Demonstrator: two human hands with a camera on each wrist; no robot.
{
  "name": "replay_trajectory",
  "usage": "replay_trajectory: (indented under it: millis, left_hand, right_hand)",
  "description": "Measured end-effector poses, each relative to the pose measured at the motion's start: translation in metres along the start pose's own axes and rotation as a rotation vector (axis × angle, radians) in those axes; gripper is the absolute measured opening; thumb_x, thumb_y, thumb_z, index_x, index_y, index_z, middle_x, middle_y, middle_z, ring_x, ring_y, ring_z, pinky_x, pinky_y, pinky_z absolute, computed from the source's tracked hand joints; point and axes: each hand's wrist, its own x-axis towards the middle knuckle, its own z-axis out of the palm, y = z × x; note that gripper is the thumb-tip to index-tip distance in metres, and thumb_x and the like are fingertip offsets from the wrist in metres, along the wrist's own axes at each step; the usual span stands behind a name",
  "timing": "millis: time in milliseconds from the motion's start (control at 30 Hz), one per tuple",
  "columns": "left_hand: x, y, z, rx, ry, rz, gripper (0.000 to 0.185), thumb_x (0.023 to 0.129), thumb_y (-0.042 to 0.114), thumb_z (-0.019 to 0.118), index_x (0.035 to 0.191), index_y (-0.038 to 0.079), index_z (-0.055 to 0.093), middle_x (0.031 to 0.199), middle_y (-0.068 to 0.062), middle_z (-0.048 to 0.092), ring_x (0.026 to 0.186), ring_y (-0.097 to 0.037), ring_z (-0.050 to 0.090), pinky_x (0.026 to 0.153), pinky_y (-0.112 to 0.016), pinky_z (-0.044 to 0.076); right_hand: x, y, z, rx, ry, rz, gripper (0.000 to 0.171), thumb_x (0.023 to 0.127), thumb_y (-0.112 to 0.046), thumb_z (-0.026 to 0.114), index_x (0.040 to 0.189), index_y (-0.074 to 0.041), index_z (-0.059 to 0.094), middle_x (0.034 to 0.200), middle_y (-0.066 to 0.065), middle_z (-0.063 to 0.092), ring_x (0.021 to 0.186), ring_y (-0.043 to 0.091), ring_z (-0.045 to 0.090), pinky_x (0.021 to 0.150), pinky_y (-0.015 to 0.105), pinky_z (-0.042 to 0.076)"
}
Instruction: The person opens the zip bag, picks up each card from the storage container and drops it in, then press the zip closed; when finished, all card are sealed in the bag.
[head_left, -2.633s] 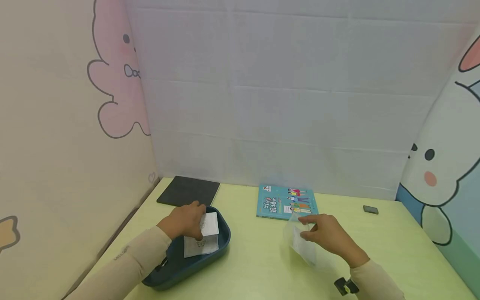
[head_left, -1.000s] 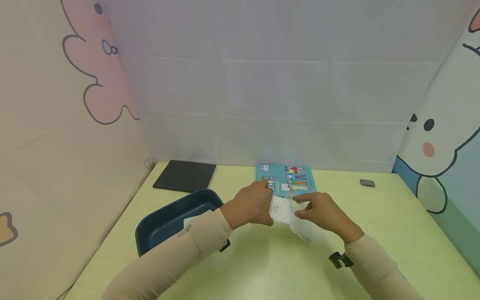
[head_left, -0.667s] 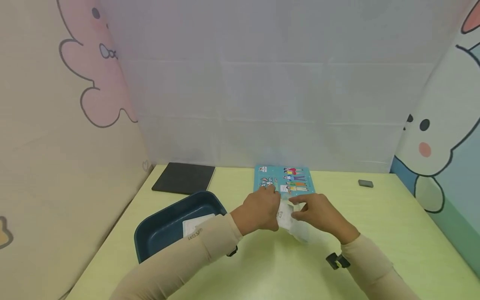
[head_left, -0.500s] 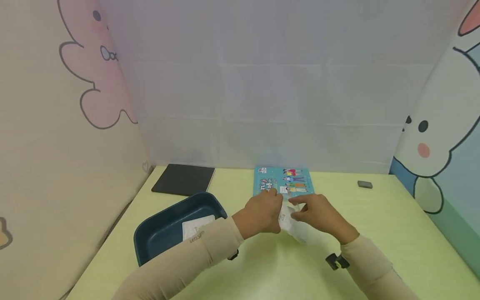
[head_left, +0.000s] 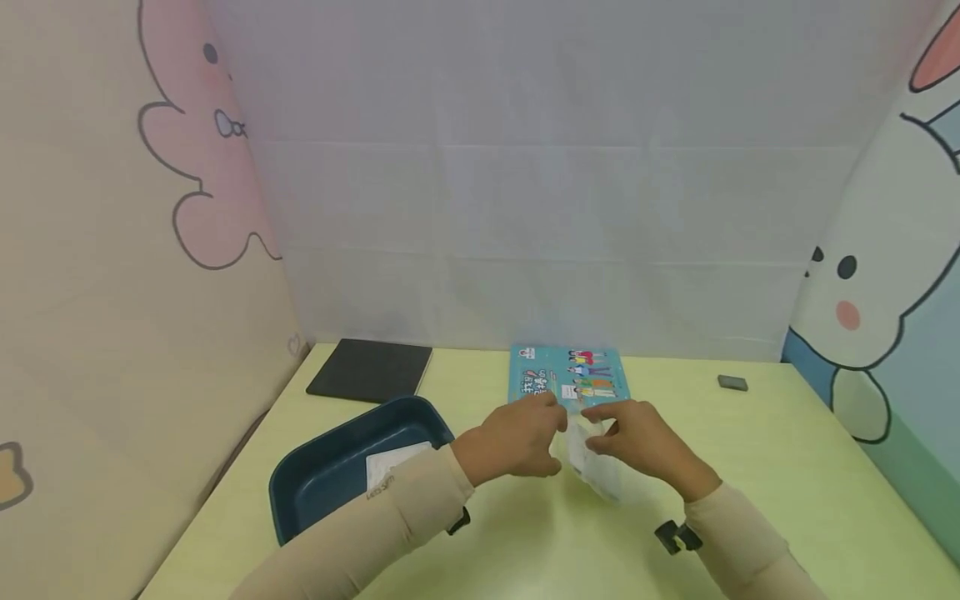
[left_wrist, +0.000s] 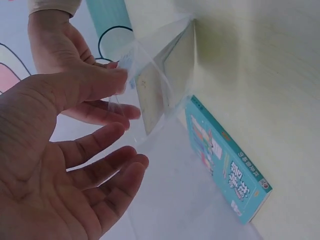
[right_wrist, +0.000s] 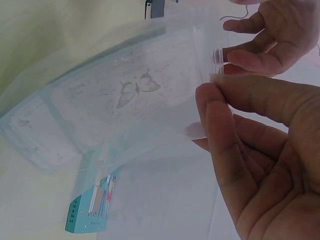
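Pinching the open lip of a clear plastic bag point(head_left: 596, 467) between thumb and forefinger, the right hand point(head_left: 643, 443) holds the mouth up off the table, likely so that the pouch hangs free and stays spread. Inside the bag, just below that pinch, lies a white card point(right_wrist: 132, 92) with a butterfly drawing, lying flat against the film with its far edge near the bottom seam. Facing the grip from the other side, the left hand point(head_left: 516, 439) has relaxed, nearly straight fingers point(left_wrist: 107, 142) by the bag's mouth and grasps nothing; whether its fingertips touch the film I cannot tell. The bag's lower end slopes down toward the pale green table point(head_left: 780, 467) on the wrist side of the right hand. Just beyond the two hands lies a teal book point(head_left: 567, 377), flat on the table. Further out on the left hand's side stands a dark blue tray point(head_left: 315, 475) with another white card point(head_left: 392, 462) in it, and past that a black pad point(head_left: 370, 371). Well off to the right hand's side sits a small grey block point(head_left: 732, 382).
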Motion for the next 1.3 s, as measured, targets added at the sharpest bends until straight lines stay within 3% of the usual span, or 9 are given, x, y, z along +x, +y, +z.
replay_trajectory:
  millis: [233, 500, 567, 733, 833, 900, 1033, 1133, 1300]
  left_hand:
    - [0.005, 0.006, 0.011, -0.006, -0.046, 0.065, 0.024, 0.076, 0.021, 0.069, 0.098, 0.015, 0.067, 0.093, 0.006, 0.055, 0.072, -0.006, 0.049, 0.053, -0.018, 0.040]
    - [0.005, 0.014, 0.023, 0.027, -0.099, 0.060, 0.032, 0.072, 0.013, 0.072, 0.103, 0.017, 0.066, 0.100, 0.008, 0.054, 0.079, -0.007, 0.047, 0.056, -0.018, 0.040]
    - [0.005, 0.015, 0.025, 0.050, -0.091, 0.073, 0.035, 0.072, 0.015, 0.072, 0.106, 0.020, 0.066, 0.103, 0.010, 0.054, 0.085, -0.008, 0.048, 0.055, -0.018, 0.040]
    - [0.002, 0.006, 0.024, 0.075, 0.017, 0.105, 0.038, 0.071, 0.025, 0.073, 0.109, 0.028, 0.065, 0.113, 0.013, 0.053, 0.096, -0.011, 0.049, 0.061, -0.023, 0.043]
    - [-0.004, -0.004, 0.019, 0.068, 0.047, 0.053, 0.041, 0.071, 0.035, 0.072, 0.111, 0.030, 0.063, 0.118, 0.013, 0.051, 0.106, -0.014, 0.047, 0.080, -0.039, 0.043]
    - [-0.010, -0.013, 0.017, 0.057, 0.028, -0.002, 0.045, 0.071, 0.039, 0.072, 0.114, 0.032, 0.060, 0.121, 0.013, 0.050, 0.113, -0.016, 0.044, 0.089, -0.051, 0.034]
    - [-0.025, -0.040, 0.009, 0.033, 0.011, -0.095, 0.048, 0.071, 0.040, 0.070, 0.117, 0.031, 0.059, 0.123, 0.009, 0.050, 0.114, -0.021, 0.045, 0.093, -0.058, 0.025]
    - [-0.039, -0.066, 0.000, 0.033, -0.002, -0.170, 0.045, 0.072, 0.038, 0.069, 0.115, 0.027, 0.060, 0.120, 0.005, 0.052, 0.105, -0.022, 0.052, 0.088, -0.054, 0.034]
    - [-0.062, -0.111, 0.003, -0.024, -0.049, -0.335, 0.030, 0.076, 0.023, 0.065, 0.105, 0.020, 0.065, 0.103, 0.003, 0.060, 0.077, -0.014, 0.056, 0.062, -0.039, 0.045]
  right_hand:
    - [0.000, 0.000, 0.002, 0.014, 0.000, -0.016, 0.038, 0.077, -0.015, 0.069, 0.113, -0.008, 0.062, 0.104, 0.008, 0.063, 0.064, 0.007, 0.059, 0.052, 0.029, 0.045]
    - [-0.003, -0.004, 0.002, 0.017, 0.002, -0.035, 0.038, 0.076, -0.015, 0.069, 0.113, -0.009, 0.062, 0.103, 0.008, 0.063, 0.063, 0.006, 0.059, 0.053, 0.029, 0.045]
    - [-0.004, -0.005, 0.002, 0.013, 0.001, -0.041, 0.038, 0.077, -0.015, 0.069, 0.113, -0.008, 0.062, 0.103, 0.008, 0.063, 0.062, 0.006, 0.059, 0.052, 0.029, 0.045]
    - [-0.006, -0.002, 0.000, 0.009, 0.005, -0.043, 0.040, 0.076, -0.016, 0.070, 0.114, -0.007, 0.062, 0.104, 0.011, 0.062, 0.062, 0.006, 0.058, 0.051, 0.029, 0.044]
    - [-0.006, 0.000, -0.001, 0.008, 0.011, -0.024, 0.041, 0.076, -0.016, 0.070, 0.114, -0.006, 0.062, 0.104, 0.011, 0.062, 0.062, 0.007, 0.058, 0.052, 0.029, 0.044]
    - [-0.008, 0.002, 0.000, 0.005, 0.011, -0.003, 0.041, 0.076, -0.016, 0.070, 0.114, -0.007, 0.062, 0.104, 0.011, 0.062, 0.063, 0.007, 0.058, 0.053, 0.029, 0.045]
    - [-0.010, 0.004, -0.001, -0.008, 0.012, 0.023, 0.041, 0.076, -0.014, 0.070, 0.115, -0.008, 0.062, 0.105, 0.009, 0.063, 0.064, 0.007, 0.058, 0.055, 0.029, 0.045]
    - [-0.011, 0.005, -0.005, -0.011, 0.010, 0.014, 0.041, 0.077, -0.013, 0.069, 0.116, -0.008, 0.061, 0.106, 0.010, 0.062, 0.065, 0.007, 0.058, 0.055, 0.029, 0.045]
    - [-0.011, 0.006, -0.009, -0.013, 0.008, -0.008, 0.041, 0.078, -0.015, 0.069, 0.117, -0.006, 0.060, 0.106, 0.011, 0.062, 0.066, 0.007, 0.059, 0.055, 0.029, 0.045]
